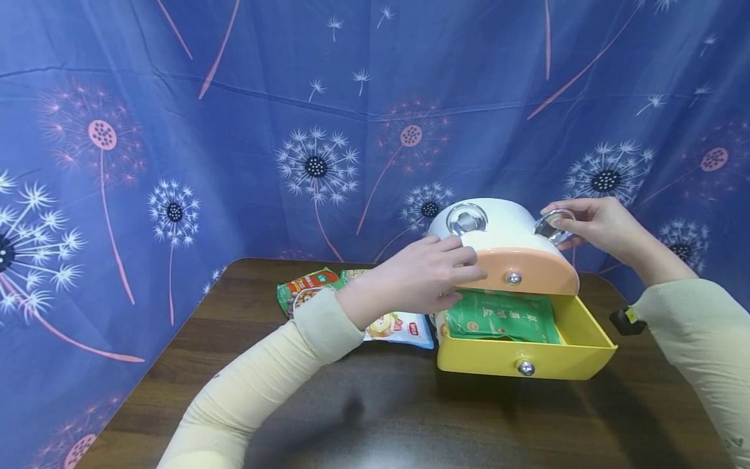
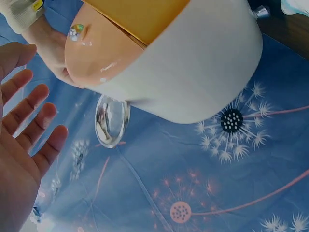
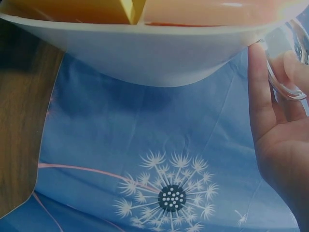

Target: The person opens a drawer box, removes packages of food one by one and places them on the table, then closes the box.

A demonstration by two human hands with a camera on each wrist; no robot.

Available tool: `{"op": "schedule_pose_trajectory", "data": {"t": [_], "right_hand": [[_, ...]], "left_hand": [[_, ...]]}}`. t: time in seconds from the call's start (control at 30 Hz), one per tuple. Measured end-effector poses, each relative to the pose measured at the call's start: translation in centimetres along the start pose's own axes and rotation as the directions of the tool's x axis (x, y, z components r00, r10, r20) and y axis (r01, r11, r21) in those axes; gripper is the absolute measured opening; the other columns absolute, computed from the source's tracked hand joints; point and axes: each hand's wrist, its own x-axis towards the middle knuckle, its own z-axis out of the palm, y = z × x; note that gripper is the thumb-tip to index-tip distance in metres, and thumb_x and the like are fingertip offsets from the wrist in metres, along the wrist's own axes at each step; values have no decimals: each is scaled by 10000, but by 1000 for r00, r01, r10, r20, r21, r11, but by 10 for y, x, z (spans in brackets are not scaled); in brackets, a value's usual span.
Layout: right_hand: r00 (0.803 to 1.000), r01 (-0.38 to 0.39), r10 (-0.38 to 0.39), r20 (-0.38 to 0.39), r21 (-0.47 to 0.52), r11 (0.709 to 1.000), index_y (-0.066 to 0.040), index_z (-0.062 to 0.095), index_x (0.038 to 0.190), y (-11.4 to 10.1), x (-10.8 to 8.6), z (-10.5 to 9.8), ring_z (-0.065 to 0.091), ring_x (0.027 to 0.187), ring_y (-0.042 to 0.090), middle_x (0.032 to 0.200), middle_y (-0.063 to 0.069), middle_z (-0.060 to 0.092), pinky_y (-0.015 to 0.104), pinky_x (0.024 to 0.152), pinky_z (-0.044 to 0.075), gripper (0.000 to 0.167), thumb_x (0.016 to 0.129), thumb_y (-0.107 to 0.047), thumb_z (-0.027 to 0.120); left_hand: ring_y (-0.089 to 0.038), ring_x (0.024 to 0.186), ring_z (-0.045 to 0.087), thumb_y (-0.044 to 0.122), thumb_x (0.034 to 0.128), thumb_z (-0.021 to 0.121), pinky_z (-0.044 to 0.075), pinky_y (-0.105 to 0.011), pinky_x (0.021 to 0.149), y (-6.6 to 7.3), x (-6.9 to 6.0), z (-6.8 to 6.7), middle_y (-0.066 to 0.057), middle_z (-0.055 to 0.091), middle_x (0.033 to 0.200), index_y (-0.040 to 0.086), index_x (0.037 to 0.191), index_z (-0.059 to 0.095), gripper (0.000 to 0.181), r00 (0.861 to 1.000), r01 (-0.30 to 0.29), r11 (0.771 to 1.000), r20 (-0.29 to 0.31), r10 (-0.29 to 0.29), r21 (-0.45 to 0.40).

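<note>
A white rounded drawer box (image 1: 498, 225) has two round, shiny ear-like pieces on top, a peach upper drawer (image 1: 489, 273) and a yellow lower drawer (image 1: 480, 358). The yellow drawer is pulled out, with a green packet (image 1: 504, 317) lying in it. My right hand (image 1: 600, 228) pinches the right ear (image 1: 549, 228), thumb on one face and fingers behind. Beside the peach drawer's left side hovers my left hand (image 1: 418, 277), below the left ear (image 1: 467, 219). In the left wrist view, the left hand's fingers (image 2: 36, 104) are loosely spread and hold nothing.
Left of the box, a red and green snack packet (image 1: 307, 286) and a white and blue packet (image 1: 404, 330) lie on the dark wooden table (image 1: 375, 397), partly behind the left arm. A blue dandelion-print cloth (image 1: 246, 130) hangs behind the table.
</note>
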Motion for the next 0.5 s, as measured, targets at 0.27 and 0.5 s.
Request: {"op": "schedule_pose_trajectory", "data": {"t": [0.27,0.5], "right_hand": [[1000,-7,7,11,-2,1000,-41,528,1300,0,0,0,645,774,-8,882,-243,639,291,653,559,473,920,-315,592],[1000,2,-2,5,-5,1000,-38,530,1297,0,0,0,642,781,-15,865,-265,624,294,648,560,463,924,-306,588]], "left_hand": [[-155,987,482,324,872,604,425,-262,758,5,17,6,52,535,1129,240,1297,530,440,998,-25,999,61,26,-22],[-139,1043,472,357,889,586,417,-260,764,11,31,11,51,521,1225,235,1346,485,483,991,-28,999,130,32,-32]]}}
